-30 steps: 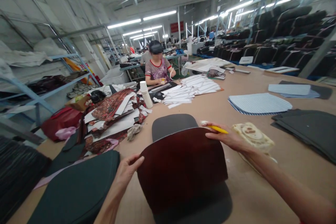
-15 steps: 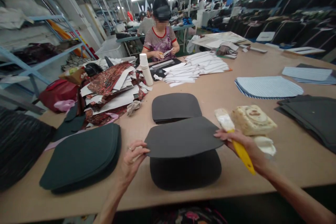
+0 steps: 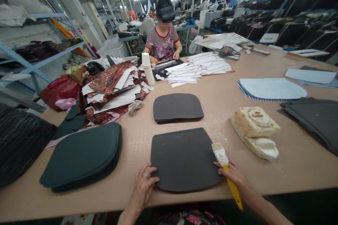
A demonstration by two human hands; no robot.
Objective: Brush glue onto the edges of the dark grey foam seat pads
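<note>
A dark grey panel (image 3: pixel 183 158) with rounded lower corners lies flat on the table in front of me, stacked over another panel that it covers. At its left edge, my left hand (image 3: pixel 144 182) has thumb and fingers closed on the rim. My right hand (image 3: pixel 233 175) grips a paintbrush (image 3: pixel 231 186) with a yellow handle and white-coated bristles, which point up and away from me. That hand's fingertips also touch the panel's right edge. Just beyond lies a second stack of grey panels (image 3: pixel 178 106).
Dark green panels (image 3: pixel 84 154) are piled at the left. To the right sits a glue-crusted, cream-coloured container (image 3: pixel 255 128), with striped panels (image 3: pixel 271 88) behind it. A brown patterned scrap heap (image 3: pixel 113 91) and a white bottle (image 3: pixel 148 70) stand further back. A co-worker (image 3: pixel 163 38) works opposite.
The grey panel, held raised between both hands before, has come down toward me onto the panel beneath. Both hands have lowered with it, the brush staying in the right.
</note>
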